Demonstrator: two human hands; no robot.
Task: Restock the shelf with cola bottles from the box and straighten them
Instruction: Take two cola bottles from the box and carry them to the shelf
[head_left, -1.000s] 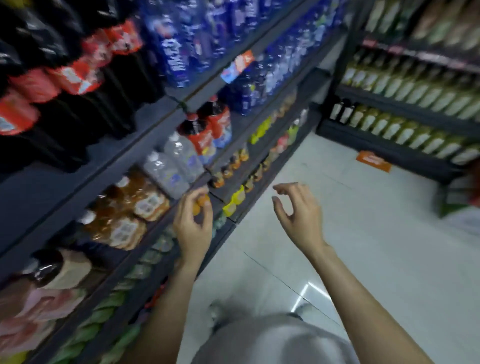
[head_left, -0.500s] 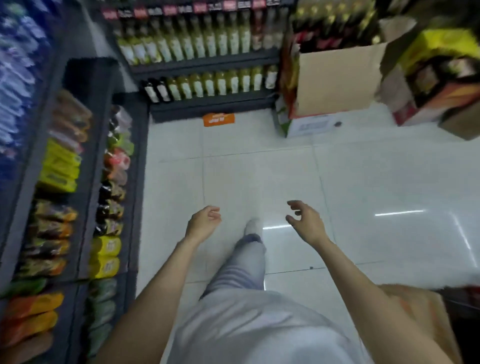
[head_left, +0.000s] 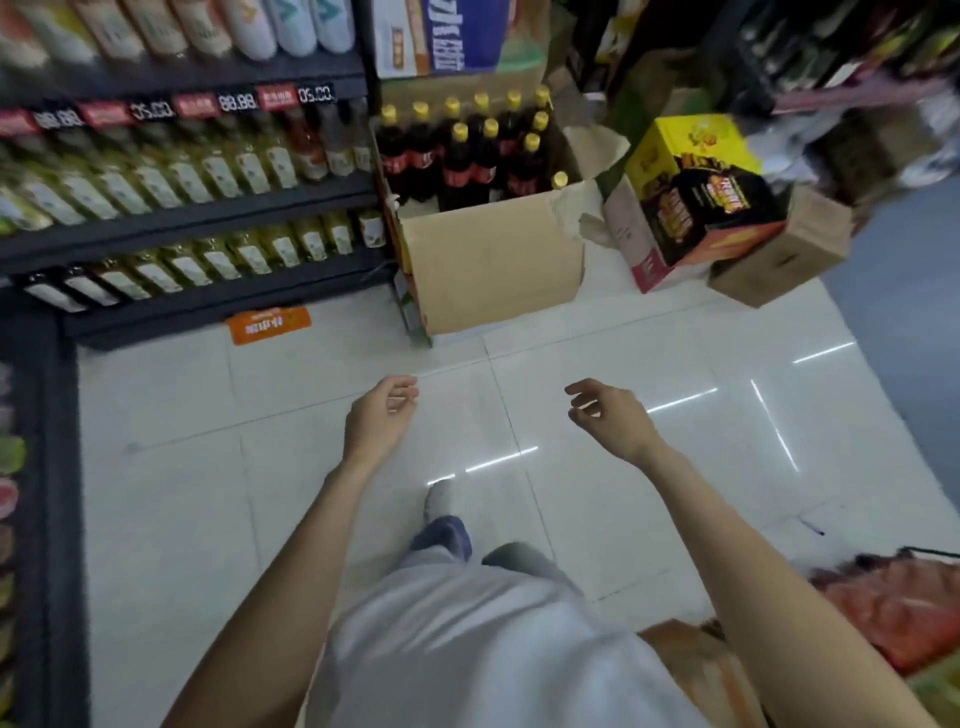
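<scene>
Now both the left hand (head_left: 378, 422) and right hand (head_left: 609, 422) hang empty, fingers loosely curled, well short of the cardboard box (head_left: 493, 267) of cola bottles (head_left: 457, 158) ahead on the floor: step close, grip one by its neck.

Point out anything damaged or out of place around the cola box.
The cola box has a ragged, torn flap at its right rim. An orange tag lies loose on the floor below the shelf.

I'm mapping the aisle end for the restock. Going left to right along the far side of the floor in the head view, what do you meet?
Shelf of pale bottles → orange floor sign → open box of cola bottles → yellow-and-black carton → plain brown carton.
</scene>
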